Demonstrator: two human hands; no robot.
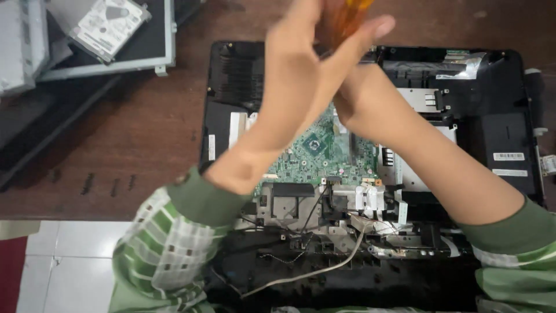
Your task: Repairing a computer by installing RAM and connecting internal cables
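At the top centre of the frame, the left hand (307,64) wrapped closed around an orange screwdriver handle (343,20), above the opened laptop (509,124). The right hand (362,107) lay behind it; its grip could not be told.

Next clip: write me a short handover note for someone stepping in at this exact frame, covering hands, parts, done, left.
Left hand: raised over the opened laptop, wrapped around the orange translucent tool handle; the tool tip is hidden.
Right hand: low, below the left, over the green circuit board; what it grips cannot be seen.
Parts: a hard drive lies on a grey panel at top left of the wooden table. A grey cable trails along the near edge.
Done: cover off, board and metal brackets exposed.
Left: the board is still seated in the chassis.
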